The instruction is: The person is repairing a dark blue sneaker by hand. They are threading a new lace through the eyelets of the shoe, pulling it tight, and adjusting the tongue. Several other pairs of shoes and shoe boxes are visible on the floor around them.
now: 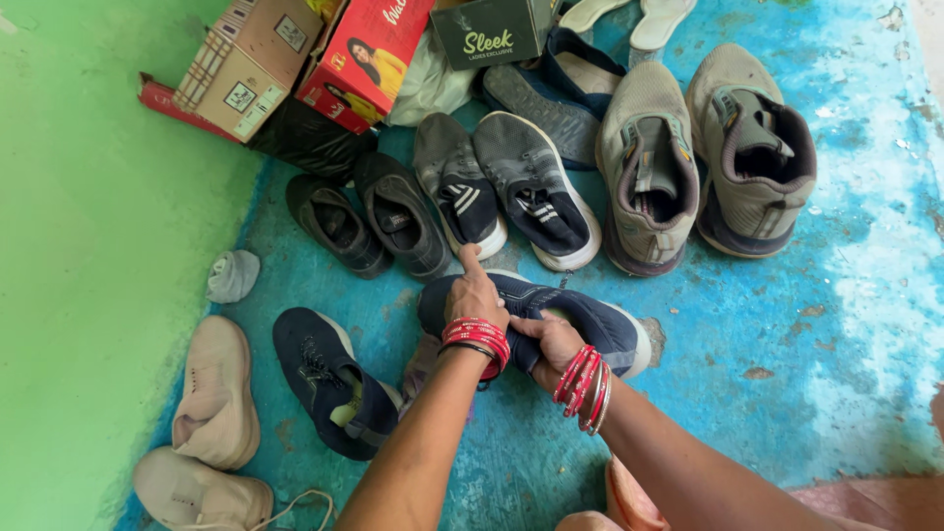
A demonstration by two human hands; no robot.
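**Both hands on a navy shoe among pairs on a blue floor**

While the person's two forearms reach in from the bottom edge, each wrist ringed with red bangles, both hands close on one navy shoe [580,317] that lies on its side on the blue floor [836,324], just in front of them. The left hand [476,295] grips the shoe's heel end, its thumb sticking up. The right hand [551,339] is curled around the rim of the shoe's opening, fingers tucked in at the edge.

Just to the left of the arms lies a second navy shoe [332,383], sole down, apart from the held one. Further left, against the green wall [88,246], sit two beige shoes [211,413], one behind the other, with a balled grey sock [232,275] beyond them.

Beyond the hands runs a row of pairs: two black shoes [369,221], then two grey sneakers with white soles [506,187], then two large tan sneakers [703,157] at the right. Behind these lie dark blue slip-on shoes [556,88]. Farthest off, shoe boxes [315,59] lean against the wall, with a pair of pale insoles [629,18] at the top edge.
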